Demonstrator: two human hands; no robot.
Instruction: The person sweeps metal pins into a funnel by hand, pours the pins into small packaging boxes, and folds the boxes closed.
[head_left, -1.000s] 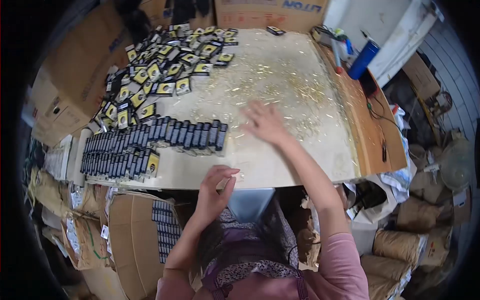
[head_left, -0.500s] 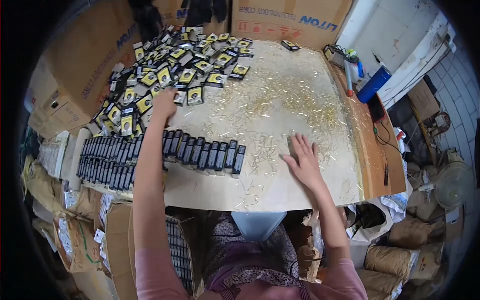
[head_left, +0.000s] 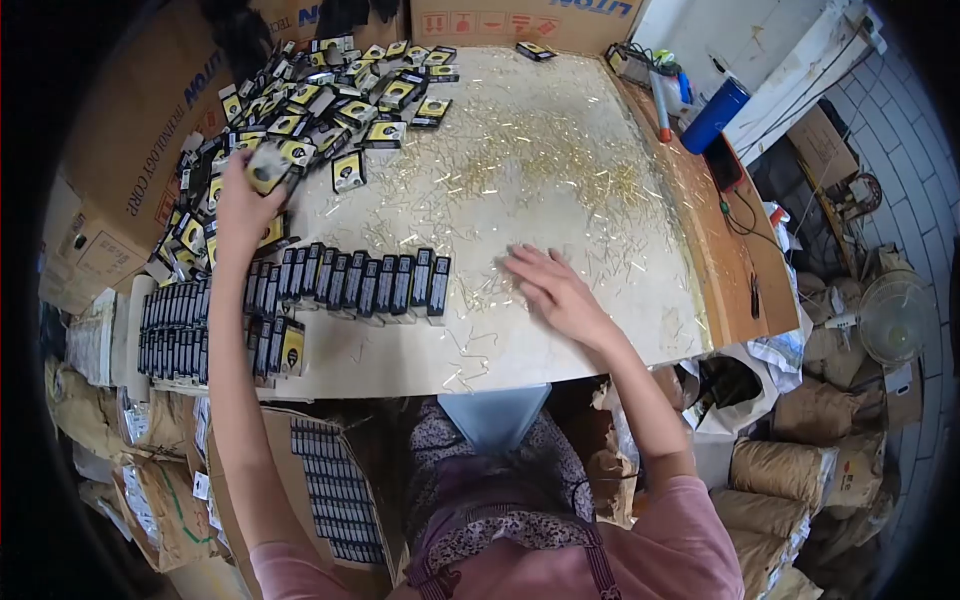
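Observation:
My left hand (head_left: 247, 205) is at the near side of the heap of small black and yellow boxes (head_left: 350, 110), its thumb and fingers closed on one box (head_left: 268, 168). My right hand (head_left: 553, 287) rests on the tabletop (head_left: 400, 215), fingers spread, just below many thin gold metal pieces (head_left: 540, 160). Nothing shows in it. Upright boxes (head_left: 370, 285) stand in rows along the front left of the table, and one box at the row's end (head_left: 291, 347) shows its yellow face.
Cardboard boxes (head_left: 150, 130) border the table's left and back. A wooden strip (head_left: 725, 260) on the right bears a blue bottle (head_left: 715, 115), a phone (head_left: 724, 162) and a cable. Below the table edge, an open carton (head_left: 335, 490) holds packed boxes. Brown sacks (head_left: 780, 470) lie at the right.
My left hand went from the table's front edge to the heap and now holds a box. My right hand has moved nearer the front of the table. The camera view has shifted.

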